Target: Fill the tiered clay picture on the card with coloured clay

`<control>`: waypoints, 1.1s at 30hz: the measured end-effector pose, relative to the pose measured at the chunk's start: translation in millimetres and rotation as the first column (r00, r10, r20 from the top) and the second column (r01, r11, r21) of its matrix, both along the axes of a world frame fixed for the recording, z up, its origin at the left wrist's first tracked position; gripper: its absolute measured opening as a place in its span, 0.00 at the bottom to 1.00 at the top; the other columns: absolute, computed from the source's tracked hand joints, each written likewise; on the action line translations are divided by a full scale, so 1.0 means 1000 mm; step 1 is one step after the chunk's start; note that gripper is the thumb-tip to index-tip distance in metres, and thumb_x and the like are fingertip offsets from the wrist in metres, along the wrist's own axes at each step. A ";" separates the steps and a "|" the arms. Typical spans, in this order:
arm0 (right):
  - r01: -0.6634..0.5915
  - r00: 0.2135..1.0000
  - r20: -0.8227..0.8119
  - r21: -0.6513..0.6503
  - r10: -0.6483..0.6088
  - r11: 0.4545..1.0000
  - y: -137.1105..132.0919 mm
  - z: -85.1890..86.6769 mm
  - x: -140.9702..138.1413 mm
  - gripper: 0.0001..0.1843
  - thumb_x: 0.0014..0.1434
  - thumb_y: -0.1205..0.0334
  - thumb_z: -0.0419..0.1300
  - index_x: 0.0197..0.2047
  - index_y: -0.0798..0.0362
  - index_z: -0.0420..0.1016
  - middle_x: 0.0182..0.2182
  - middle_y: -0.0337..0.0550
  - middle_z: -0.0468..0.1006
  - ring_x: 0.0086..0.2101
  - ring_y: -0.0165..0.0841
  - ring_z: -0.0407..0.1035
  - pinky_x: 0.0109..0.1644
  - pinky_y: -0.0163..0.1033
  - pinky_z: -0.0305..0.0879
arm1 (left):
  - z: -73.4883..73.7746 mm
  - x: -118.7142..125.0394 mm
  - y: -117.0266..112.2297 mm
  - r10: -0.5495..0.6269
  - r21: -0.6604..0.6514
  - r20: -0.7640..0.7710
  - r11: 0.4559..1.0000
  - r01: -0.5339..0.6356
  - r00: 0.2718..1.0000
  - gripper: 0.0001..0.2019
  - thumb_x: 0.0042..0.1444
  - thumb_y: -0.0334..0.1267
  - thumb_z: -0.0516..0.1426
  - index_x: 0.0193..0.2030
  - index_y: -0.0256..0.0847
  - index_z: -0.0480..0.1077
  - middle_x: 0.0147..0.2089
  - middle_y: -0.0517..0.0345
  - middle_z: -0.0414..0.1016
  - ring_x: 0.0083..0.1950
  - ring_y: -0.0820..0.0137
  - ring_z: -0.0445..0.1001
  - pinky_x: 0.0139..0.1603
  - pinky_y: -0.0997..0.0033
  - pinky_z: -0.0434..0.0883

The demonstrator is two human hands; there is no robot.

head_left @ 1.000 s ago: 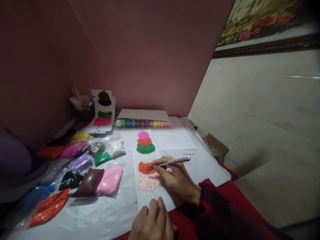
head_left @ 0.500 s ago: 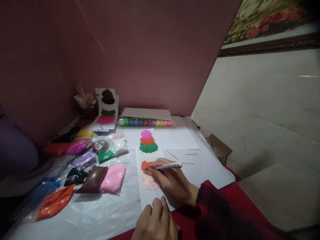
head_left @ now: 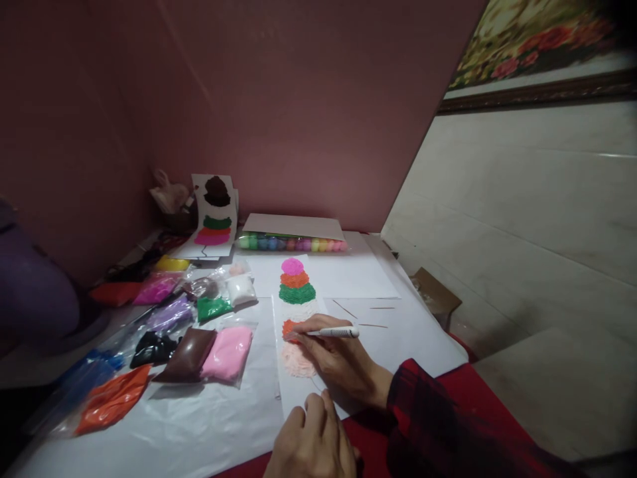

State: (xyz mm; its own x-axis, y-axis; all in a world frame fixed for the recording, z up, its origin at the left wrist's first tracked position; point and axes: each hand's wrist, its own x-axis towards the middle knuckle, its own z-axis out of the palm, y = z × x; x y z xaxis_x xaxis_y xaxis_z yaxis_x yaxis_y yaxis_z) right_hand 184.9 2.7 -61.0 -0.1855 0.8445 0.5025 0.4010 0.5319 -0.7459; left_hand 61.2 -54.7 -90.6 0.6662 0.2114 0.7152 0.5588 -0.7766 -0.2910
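Note:
My right hand (head_left: 337,362) pinches a white-handled tool (head_left: 332,332) whose tip rests on the orange patch (head_left: 289,328) of a clay picture on a white card (head_left: 298,332). The card carries stacked bands of pink (head_left: 292,266), orange, green (head_left: 296,294) and pale peach clay (head_left: 297,358). My left hand (head_left: 312,438) lies at the card's near edge with fingers curled, pressing the card down. A dark red sleeve (head_left: 438,418) covers my right forearm.
Several bags of coloured clay lie to the left: orange (head_left: 113,398), brown (head_left: 186,355), pink (head_left: 227,353), black (head_left: 152,348), green (head_left: 213,308), white (head_left: 241,290). A finished sample card (head_left: 215,212) leans on the back wall. A tube of coloured balls (head_left: 291,244) lies behind. A cardboard box (head_left: 438,299) sits right.
The tool's tip has slid left across the orange patch, and my right hand followed it. The view has shifted slightly; my left hand stays on the card's edge.

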 end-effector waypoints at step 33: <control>0.018 0.999 -0.045 -0.085 -0.021 0.996 -0.002 0.008 -0.002 0.07 0.59 0.66 0.57 0.35 0.54 0.78 0.30 0.44 0.78 0.30 0.31 0.71 0.35 0.37 0.70 | -0.002 -0.002 0.000 -0.014 -0.021 -0.013 1.000 0.014 1.000 0.06 0.50 0.29 0.53 0.27 0.34 0.71 0.32 0.43 0.78 0.24 0.66 0.69 0.18 0.70 0.57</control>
